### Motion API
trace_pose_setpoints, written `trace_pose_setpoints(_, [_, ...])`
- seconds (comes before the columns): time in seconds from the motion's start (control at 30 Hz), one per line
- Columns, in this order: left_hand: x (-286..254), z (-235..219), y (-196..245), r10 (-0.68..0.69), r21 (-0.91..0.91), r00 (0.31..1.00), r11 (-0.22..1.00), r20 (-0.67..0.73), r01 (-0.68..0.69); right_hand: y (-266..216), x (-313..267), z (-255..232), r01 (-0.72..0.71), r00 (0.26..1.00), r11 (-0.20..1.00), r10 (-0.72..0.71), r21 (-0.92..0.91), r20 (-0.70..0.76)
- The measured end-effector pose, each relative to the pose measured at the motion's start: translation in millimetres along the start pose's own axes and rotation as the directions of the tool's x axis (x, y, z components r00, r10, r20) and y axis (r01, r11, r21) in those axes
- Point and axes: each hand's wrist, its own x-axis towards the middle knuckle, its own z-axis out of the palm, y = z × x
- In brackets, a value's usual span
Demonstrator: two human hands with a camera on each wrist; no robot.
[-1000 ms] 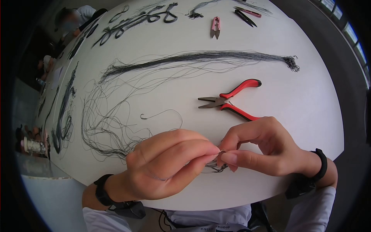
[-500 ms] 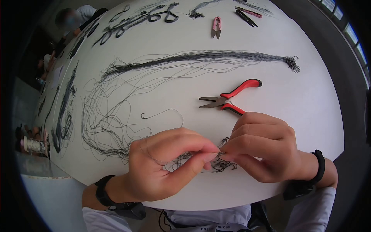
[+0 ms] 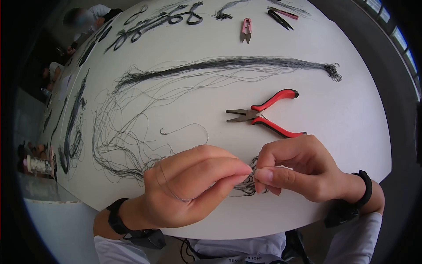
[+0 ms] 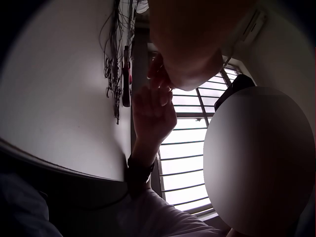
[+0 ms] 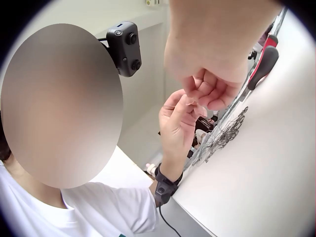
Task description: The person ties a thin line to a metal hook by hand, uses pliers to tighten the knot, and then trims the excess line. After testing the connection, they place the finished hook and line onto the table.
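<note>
My left hand [image 3: 198, 185] pinches a thin fishing line between thumb and fingertips. A strand of that line runs round the back of the hand. Tip to tip with it, my right hand [image 3: 299, 169] pinches at the same spot with thumb and forefinger, its other fingers curled below. A tiny dark piece like a fish hook shows between the fingertips; which hand bears it I cannot tell. Under the hands lies a heap of dark fish hooks [image 3: 246, 190], partly covered. In the right wrist view both hands meet above the heap of hooks [image 5: 227, 136].
Red-handled pliers [image 3: 248, 115] lie spread just beyond the right hand. One hook on a line [image 3: 163, 131] and loose tangled line [image 3: 114, 149] lie to the left. Farther off are a long bundle of lines [image 3: 220, 65] and pink snips [image 3: 246, 31]. Another person sits far left.
My right hand turned over, back upward, then rolled back with the thumb showing again. The left hand's fingers loosened a little midway and closed together again. Pliers and bundles stayed put.
</note>
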Motion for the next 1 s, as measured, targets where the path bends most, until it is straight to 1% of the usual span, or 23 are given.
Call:
trace_pose_setpoints(0.1, [0.0,0.5,-0.4,0.023,0.013,1.0,1.0,-0.014,-0.023,-2.5,0.0,1.5,-0.04,0.999,0.999,0.04,0.034,-0.002])
trace_pose_setpoints(0.23, [-0.1,0.8,0.1,0.009,0.021,1.0,1.0,-0.009,-0.009,-0.3,0.4,0.4,-0.043,0.999,0.999,0.043,0.01,0.018])
trace_pose_setpoints(0.27, [-0.2,0.9,0.0,0.007,0.018,1.0,1.0,-0.008,-0.007,0.5,0.2,0.5,0.061,0.998,0.986,-0.062,-0.158,-0.001])
trace_pose_setpoints(0.3, [-0.4,0.9,-0.3,0.007,0.018,1.0,1.0,-0.007,-0.007,1.5,0.0,0.8,0.158,0.986,0.933,-0.168,-0.323,-0.003])
trace_pose_setpoints(0.33, [-0.8,0.6,-0.7,0.008,0.019,1.0,1.0,-0.001,-0.008,3.5,0.2,1.4,0.158,0.986,0.933,-0.168,-0.323,-0.003])
trace_pose_setpoints(0.37, [-1.0,0.5,-0.8,0.008,0.02,1.0,1.0,0.006,-0.008,6.1,0.6,2.5,0.268,0.948,0.822,-0.317,-0.502,-0.012])
trace_pose_setpoints(0.4, [-1.1,0.5,-0.7,0.008,0.02,1.0,1.0,0.006,-0.008,8.1,1.0,3.6,0.349,0.889,0.664,-0.458,-0.661,0.009])
trace_pose_setpoints(0.43, [-1.1,0.6,-0.5,0.012,0.017,1.0,1.0,0.004,-0.012,9.4,1.2,4.4,0.349,0.889,0.664,-0.458,-0.661,0.009])
trace_pose_setpoints(0.5, [-1.0,0.8,-0.4,0.017,0.014,1.0,1.0,0.002,-0.017,10.5,1.1,5.5,0.348,0.887,0.728,-0.46,-0.59,-0.045])
trace_pose_setpoints(0.53, [-1.0,1.0,-0.9,0.027,0.029,1.0,0.999,0.001,-0.027,9.6,0.9,4.3,0.348,0.886,0.728,-0.461,-0.591,-0.045])
trace_pose_setpoints(0.57, [-1.0,1.3,-1.3,0.037,0.045,0.999,0.998,0.001,-0.037,8.1,0.8,2.2,0.279,0.942,0.847,-0.334,-0.453,-0.044])
trace_pose_setpoints(0.6, [-1.1,1.7,-1.4,0.038,0.045,0.999,0.998,0.002,-0.038,7.1,0.7,0.8,0.186,0.979,0.934,-0.202,-0.305,-0.02])
trace_pose_setpoints(0.73, [-1.7,2.9,-2.5,0.065,0.081,0.998,0.995,-0.016,-0.064,5.6,1.7,1.4,0.176,0.983,0.938,-0.185,-0.297,-0.004])
trace_pose_setpoints(0.8, [-1.6,2.7,-2.6,0.082,0.096,0.996,0.992,-0.027,-0.079,2.3,1.3,2.6,0.116,0.991,0.968,-0.127,-0.224,-0.035])
trace_pose_setpoints(0.83, [-1.8,2.2,-2.5,0.091,0.111,0.995,0.99,-0.037,-0.087,3.5,1.5,2.5,0.116,0.991,0.968,-0.127,-0.224,-0.034])
trace_pose_setpoints(0.9, [-2.0,2.1,-2.5,0.101,0.125,0.994,0.988,-0.047,-0.094,6.5,2.1,1.7,0.097,0.994,0.989,-0.102,-0.113,-0.039])
trace_pose_setpoints(0.93, [-2.3,2.5,-2.6,0.094,0.118,0.994,0.989,-0.051,-0.088,6.6,2.0,1.3,0.097,0.994,0.989,-0.102,-0.113,-0.039])
trace_pose_setpoints(1.0, [-2.7,2.7,-2.6,0.087,0.11,0.995,0.991,-0.055,-0.081,6.8,2.1,0.0,0.188,0.979,0.947,-0.203,-0.26,-0.028])
